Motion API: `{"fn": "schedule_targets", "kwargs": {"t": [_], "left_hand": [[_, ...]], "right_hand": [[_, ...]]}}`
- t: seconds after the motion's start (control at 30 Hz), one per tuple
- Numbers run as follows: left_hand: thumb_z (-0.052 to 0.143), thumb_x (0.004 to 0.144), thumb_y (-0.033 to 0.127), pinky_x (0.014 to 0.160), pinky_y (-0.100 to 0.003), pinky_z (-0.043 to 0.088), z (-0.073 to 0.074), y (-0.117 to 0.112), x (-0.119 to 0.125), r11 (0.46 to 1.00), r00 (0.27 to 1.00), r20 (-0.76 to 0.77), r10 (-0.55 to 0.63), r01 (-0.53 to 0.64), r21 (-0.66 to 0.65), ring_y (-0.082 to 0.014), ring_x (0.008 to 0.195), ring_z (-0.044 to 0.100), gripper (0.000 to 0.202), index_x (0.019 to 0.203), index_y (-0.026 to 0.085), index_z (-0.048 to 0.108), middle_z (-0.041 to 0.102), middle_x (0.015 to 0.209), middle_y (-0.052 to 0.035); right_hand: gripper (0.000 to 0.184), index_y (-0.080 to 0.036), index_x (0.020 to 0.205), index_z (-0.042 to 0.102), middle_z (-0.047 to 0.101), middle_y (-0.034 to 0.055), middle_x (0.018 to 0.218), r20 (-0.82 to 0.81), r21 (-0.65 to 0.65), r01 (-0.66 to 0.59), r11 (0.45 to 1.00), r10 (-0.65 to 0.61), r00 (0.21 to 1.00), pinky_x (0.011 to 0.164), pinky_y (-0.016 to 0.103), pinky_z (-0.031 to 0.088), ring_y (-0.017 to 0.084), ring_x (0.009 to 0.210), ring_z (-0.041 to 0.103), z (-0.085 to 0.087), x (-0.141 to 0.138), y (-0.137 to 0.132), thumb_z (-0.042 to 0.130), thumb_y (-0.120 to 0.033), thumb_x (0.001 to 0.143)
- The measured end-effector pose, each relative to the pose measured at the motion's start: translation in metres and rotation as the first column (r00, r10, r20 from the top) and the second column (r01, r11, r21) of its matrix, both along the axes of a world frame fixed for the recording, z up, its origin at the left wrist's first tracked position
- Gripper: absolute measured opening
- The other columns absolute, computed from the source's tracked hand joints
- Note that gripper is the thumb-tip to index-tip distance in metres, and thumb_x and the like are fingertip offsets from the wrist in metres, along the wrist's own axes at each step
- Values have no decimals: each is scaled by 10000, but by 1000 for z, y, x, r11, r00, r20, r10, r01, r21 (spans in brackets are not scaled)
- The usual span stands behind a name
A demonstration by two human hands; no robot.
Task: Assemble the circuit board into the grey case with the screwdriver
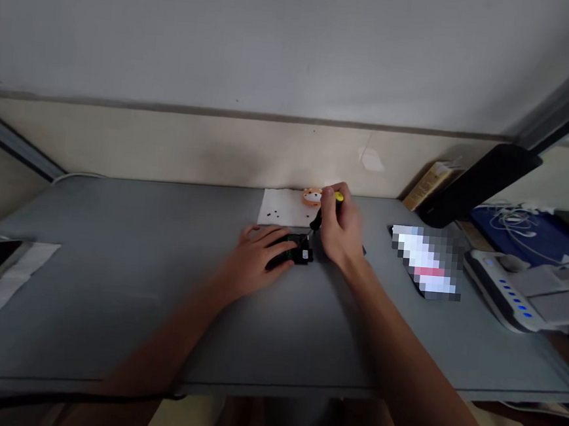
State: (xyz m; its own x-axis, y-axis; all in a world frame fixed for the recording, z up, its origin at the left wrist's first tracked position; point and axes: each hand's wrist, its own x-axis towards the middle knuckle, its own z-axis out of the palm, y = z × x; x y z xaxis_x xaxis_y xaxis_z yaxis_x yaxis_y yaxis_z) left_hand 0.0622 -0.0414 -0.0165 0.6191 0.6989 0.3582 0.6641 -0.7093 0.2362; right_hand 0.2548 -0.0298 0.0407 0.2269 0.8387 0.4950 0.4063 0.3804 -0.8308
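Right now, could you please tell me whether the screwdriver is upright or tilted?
Tilted: in the right hand, the screwdriver slants from its yellow end down-left toward the black device.

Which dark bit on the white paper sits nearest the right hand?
The lone dark bit by the orange figure; the others cluster left on the paper.

Grey table with two bare hands. The left hand holds a small black device against the tabletop; the right hand grips a black-and-yellow screwdriver, tilted, its tip over the device, though I cannot make out contact. Just beyond: a white sheet bearing small dark specks and an orange animal-faced object. At right: a lit phone near a white power strip with blue lights.
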Motion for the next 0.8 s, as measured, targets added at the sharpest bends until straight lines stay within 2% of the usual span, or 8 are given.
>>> {"fn": "schedule_targets", "kwargs": {"t": [0.1,0.27,0.4,0.57,0.8], "left_hand": [[566,1038,359,1163,-580,358,2,-1,1,1000,1000,-23,12,-12,-5,-317,1381,560,277,1270,290,702,660,1435,-90],[562,1033,339,1185,-571,335,5,-3,2,999,999,-27,35,-36,-41,-305,1389,558,279,1271,295,699,641,1462,-83],[508,1050,321,1189,-539,333,5,-4,0,995,997,33,72,-69,-75,-280,1411,545,296,1289,310,682,624,1489,-70],[428,1073,310,1180,-496,341,4,1,-5,977,967,169,191,-171,-128,-258,1450,510,337,1327,300,649,605,1515,-68],[422,1050,255,1153,-475,360,0,9,-11,937,900,264,347,-324,-126,-248,1352,598,334,1264,300,675,675,1425,-52]], "right_hand": [[391,-247,785,495,525,-37,632,95,11,76,997,-77,992,614,299,341,137,600,501,2,4,0,440,-544,1033],[410,-246,802,504,578,-13,676,57,96,282,955,-289,956,634,304,335,151,623,521,-1,8,5,372,-554,1037],[411,-235,862,566,638,8,745,93,65,401,914,-406,909,642,304,316,166,667,556,-7,12,8,390,-568,1026],[376,-220,886,601,655,26,784,136,-17,445,895,-439,888,644,303,304,178,703,573,-8,15,8,412,-506,1039],[386,-218,853,610,657,22,772,113,-77,461,884,-451,885,631,297,271,163,661,534,-14,18,11,431,-506,1037]]}}
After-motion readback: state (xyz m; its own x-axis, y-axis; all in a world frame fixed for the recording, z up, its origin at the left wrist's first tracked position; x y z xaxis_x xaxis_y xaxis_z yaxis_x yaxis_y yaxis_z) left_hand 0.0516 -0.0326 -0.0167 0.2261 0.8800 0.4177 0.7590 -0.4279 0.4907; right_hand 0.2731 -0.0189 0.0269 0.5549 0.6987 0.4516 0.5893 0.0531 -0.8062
